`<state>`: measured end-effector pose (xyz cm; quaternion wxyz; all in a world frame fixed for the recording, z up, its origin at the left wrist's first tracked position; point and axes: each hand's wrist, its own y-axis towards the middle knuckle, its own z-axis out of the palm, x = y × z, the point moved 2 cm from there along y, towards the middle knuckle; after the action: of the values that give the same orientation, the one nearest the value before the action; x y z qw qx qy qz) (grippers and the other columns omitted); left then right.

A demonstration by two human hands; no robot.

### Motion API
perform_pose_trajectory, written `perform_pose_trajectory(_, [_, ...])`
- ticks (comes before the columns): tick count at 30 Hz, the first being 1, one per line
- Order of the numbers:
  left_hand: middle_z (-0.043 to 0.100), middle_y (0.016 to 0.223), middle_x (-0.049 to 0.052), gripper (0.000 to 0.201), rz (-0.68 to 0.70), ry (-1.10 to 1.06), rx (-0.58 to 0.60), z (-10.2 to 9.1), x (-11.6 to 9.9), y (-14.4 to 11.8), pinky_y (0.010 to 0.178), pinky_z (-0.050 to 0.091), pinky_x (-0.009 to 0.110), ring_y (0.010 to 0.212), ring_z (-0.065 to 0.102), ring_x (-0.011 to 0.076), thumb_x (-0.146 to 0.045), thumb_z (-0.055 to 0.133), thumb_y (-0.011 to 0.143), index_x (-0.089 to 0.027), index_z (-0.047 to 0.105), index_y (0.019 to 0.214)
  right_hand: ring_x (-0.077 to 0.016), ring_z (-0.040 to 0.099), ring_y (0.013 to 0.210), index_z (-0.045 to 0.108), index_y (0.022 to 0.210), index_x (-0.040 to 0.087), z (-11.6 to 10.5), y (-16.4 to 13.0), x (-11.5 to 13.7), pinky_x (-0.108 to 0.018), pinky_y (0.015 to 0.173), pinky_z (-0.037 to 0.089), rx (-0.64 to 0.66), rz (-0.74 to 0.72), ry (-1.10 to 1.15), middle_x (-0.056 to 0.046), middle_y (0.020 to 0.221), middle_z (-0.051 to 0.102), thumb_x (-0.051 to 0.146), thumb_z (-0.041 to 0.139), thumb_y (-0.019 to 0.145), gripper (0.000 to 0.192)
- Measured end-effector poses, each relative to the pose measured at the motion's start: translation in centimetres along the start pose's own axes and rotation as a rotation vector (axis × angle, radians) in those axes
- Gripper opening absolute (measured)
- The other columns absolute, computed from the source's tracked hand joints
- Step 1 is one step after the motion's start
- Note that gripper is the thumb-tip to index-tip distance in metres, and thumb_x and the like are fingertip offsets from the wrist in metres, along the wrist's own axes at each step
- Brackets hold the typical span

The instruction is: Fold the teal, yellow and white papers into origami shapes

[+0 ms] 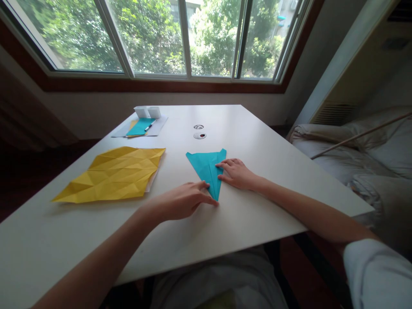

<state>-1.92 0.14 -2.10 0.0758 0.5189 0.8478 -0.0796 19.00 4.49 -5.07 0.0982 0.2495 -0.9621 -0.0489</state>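
I can read no writing anywhere here: no brand, no label, nothing printed on either paper or on the white table.

The teal paper lies flat near the table's middle, folded into a long narrow triangle. Its long axis runs from the far edge toward me, leaning slightly right to left as it goes away. The sharp tip points at me, ending near my left fingertips; the wide end faces the window, with two small corners flaring out at either side. A centre crease runs down its length.

My left hand rests palm down, fingers stretched out and pressed flat against the paper's near tip and left edge. It grips nothing. My right hand is also open and flat, its fingertips lying on the paper's right edge, pinning it to the table rather than pinching it.

Left of the teal paper, well apart, a large yellow sheet lies open, covered in fold creases. At the far left of the table I see a grey sheet with a smaller teal piece and a pen on it, and two small white blocks just behind. Two round caps sit in the tabletop beyond the teal paper.
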Motion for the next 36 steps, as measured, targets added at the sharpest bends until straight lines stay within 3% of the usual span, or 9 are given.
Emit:
perform_pose_trajectory(5, [0.057,0.119,0.005,0.037,-0.039,-0.047,-0.080,-0.1,0.7,0.3,0.090,0.042,0.028,0.103,0.057,0.0173,-0.014,0.035,0.090,-0.027,0.055,0.119,-0.0272,0.039,0.119,0.047,0.127,0.020,-0.1,0.0,0.1,-0.044,0.100,0.026,-0.018,-0.025,-0.006,-0.010,0.125,0.051,0.044,0.041,0.088,0.047])
perform_pose_trajectory(15, [0.055,0.119,0.003,0.038,0.004,-0.083,-0.070,0.2,0.9,0.4,0.090,0.041,0.026,0.103,0.057,0.0166,-0.013,0.039,0.089,-0.033,0.060,0.113,-0.0253,0.040,0.122,0.052,0.123,0.022,-1.0,0.0,0.5,-0.043,0.103,0.028,-0.073,-0.250,0.021,-0.008,0.132,0.048,0.042,0.049,0.086,0.042])
perform_pose_trajectory(20, [0.056,0.114,0.003,0.037,0.023,-0.072,-0.080,0.1,0.6,0.6,0.095,0.038,0.029,0.107,0.053,0.0182,-0.013,0.041,0.088,-0.033,0.061,0.111,-0.0274,0.037,0.125,0.044,0.130,0.020,-0.8,2.0,-0.8,-0.045,0.103,0.027,0.056,-0.234,0.061,-0.011,0.135,0.044,0.047,0.050,0.084,0.054])
perform_pose_trajectory(23, [0.056,0.113,0.003,0.037,0.034,-0.066,-0.087,0.1,0.6,0.7,0.097,0.036,0.032,0.111,0.051,0.0194,-0.013,0.041,0.088,-0.034,0.061,0.110,-0.0293,0.038,0.123,0.047,0.129,0.021,-0.7,3.4,-1.8,-0.045,0.102,0.029,0.154,-0.232,0.098,-0.011,0.132,0.047,0.056,0.054,0.077,0.063])
perform_pose_trajectory(29, [0.048,0.127,0.004,0.039,0.014,-0.092,-0.069,0.4,1.0,0.9,0.094,0.038,0.032,0.107,0.053,0.0197,-0.012,0.043,0.086,-0.036,0.060,0.113,-0.0321,0.036,0.121,0.052,0.124,0.026,-1.5,5.5,-2.2,-0.045,0.100,0.028,0.222,-0.243,0.069,-0.011,0.124,0.049,0.062,0.066,0.062,0.073])
perform_pose_trajectory(36, [0.049,0.130,0.004,0.036,-0.001,-0.076,-0.066,0.5,1.1,1.0,0.097,0.036,0.037,0.112,0.050,0.0221,-0.017,0.042,0.088,-0.035,0.061,0.112,-0.0309,0.042,0.112,0.062,0.107,0.025,-2.2,7.3,-2.0,-0.043,0.094,0.034,0.285,-0.251,0.079,-0.009,0.110,0.055,0.058,0.068,0.060,0.057])
